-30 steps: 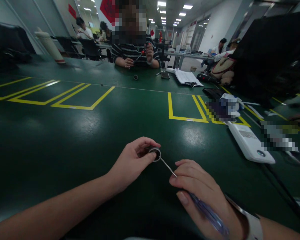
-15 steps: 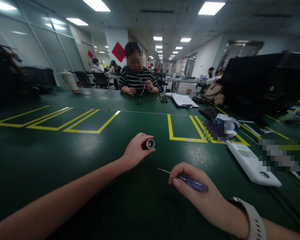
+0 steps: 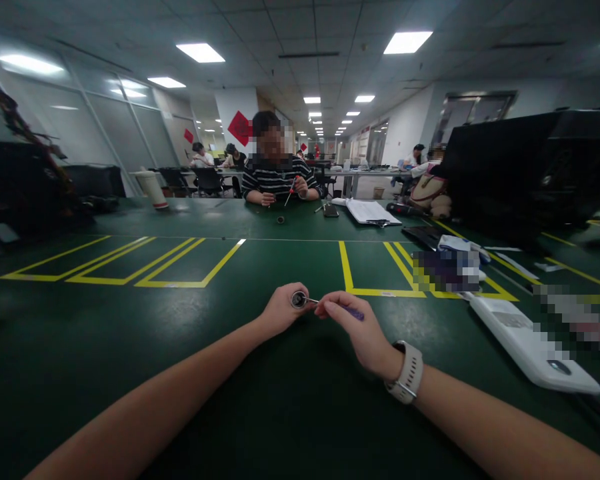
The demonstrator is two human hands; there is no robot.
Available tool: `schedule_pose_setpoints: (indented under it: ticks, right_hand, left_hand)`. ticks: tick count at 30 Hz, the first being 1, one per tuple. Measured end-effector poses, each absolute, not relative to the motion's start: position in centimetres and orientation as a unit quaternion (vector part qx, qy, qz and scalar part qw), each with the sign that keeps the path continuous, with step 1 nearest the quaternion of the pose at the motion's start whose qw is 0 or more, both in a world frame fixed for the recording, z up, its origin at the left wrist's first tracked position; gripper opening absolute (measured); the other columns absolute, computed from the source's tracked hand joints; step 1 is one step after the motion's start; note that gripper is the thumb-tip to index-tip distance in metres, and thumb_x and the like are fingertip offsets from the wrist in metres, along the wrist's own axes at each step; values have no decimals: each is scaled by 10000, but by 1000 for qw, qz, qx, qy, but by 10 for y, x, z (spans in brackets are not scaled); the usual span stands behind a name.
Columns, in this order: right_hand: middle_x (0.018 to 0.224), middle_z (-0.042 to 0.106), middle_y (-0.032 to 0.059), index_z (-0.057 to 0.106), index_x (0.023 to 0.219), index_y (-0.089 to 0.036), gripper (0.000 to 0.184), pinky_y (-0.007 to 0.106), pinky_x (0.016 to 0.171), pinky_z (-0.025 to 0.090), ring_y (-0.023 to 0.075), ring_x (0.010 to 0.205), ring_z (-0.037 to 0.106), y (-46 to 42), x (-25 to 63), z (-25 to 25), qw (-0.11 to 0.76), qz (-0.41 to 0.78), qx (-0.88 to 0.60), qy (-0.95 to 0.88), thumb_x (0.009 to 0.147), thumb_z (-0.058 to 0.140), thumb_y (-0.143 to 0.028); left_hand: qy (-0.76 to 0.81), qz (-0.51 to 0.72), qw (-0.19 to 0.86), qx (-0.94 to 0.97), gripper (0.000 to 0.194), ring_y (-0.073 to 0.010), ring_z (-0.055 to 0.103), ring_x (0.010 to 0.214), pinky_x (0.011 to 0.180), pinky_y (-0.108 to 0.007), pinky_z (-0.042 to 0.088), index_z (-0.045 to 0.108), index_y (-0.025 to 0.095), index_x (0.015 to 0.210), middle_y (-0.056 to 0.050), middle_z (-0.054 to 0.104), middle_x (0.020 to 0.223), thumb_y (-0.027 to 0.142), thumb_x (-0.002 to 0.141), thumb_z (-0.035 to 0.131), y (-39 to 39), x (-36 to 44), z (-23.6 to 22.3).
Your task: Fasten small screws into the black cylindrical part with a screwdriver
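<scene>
My left hand point(image 3: 281, 311) is wrapped round a small dark cylinder with a silver rim point(image 3: 299, 300), its open end turned toward me. In my right hand point(image 3: 353, 327) is a screwdriver point(image 3: 355, 313) with a clear purple handle, gripped between thumb and fingers. The thin metal shaft points left and its tip reaches the cylinder's open mouth. How deep the tip sits inside, I cannot tell. Both hands are held above the green table point(image 3: 260, 413). A pale watch band circles my right wrist.
Across the table a person in a striped top point(image 3: 280, 180) holds a red-handled screwdriver point(image 3: 291, 190). A small dark ring-shaped part point(image 3: 281, 220) lies before them. Papers on a clipboard point(image 3: 373, 212), a phone point(image 3: 331, 211) and a white device point(image 3: 530, 340) lie rightward. Yellow tape point(image 3: 170, 285) marks the tabletop.
The screwdriver came out of the cylinder, then returned to its mouth as my right hand moved up and left. My left hand turned the cylinder's open end toward me. The view tilted up.
</scene>
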State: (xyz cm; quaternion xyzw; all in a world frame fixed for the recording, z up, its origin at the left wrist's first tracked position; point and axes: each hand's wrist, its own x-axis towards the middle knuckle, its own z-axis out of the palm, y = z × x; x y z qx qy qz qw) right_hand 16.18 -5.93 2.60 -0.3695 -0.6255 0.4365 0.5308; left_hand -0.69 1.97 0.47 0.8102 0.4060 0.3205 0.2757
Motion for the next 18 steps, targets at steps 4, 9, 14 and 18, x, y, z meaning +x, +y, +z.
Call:
schedule_pose_setpoints:
  ticks: [4, 9, 14, 18]
  right_hand:
    - [862, 631, 47, 622, 861, -148, 201, 327, 765, 466, 159, 834, 592, -64, 166, 25, 472, 395, -404, -677, 854, 483, -293]
    - [902, 635, 50, 624, 900, -158, 180, 334, 802, 455, 153, 866, 588, -67, 165, 22, 445, 337, -391, -732, 866, 470, -245]
    - [911, 623, 53, 606, 930, -160, 173, 335, 804, 462, 153, 877, 581, -68, 163, 21, 453, 311, -388, -740, 873, 451, -213]
    - [940, 619, 59, 590, 967, -172, 169, 352, 808, 460, 166, 892, 568, -69, 163, 19, 446, 257, -375, -771, 857, 463, -176]
  left_hand:
    - [424, 310, 240, 817, 201, -119, 482, 610, 557, -240, 374, 520, 158, 690, 21, 527, 652, 338, 718, 604, 20, -6, 2]
    - [428, 298, 187, 832, 213, -118, 459, 602, 561, -244, 356, 495, 164, 650, 25, 496, 642, 340, 748, 566, 19, -5, 1]
    - [429, 299, 151, 839, 232, -129, 475, 632, 603, -256, 366, 491, 164, 653, 14, 511, 660, 358, 771, 539, 18, -6, 0]
    - [418, 287, 113, 855, 195, -132, 480, 629, 626, -268, 365, 505, 161, 659, 10, 525, 658, 316, 772, 537, 18, -6, -1]
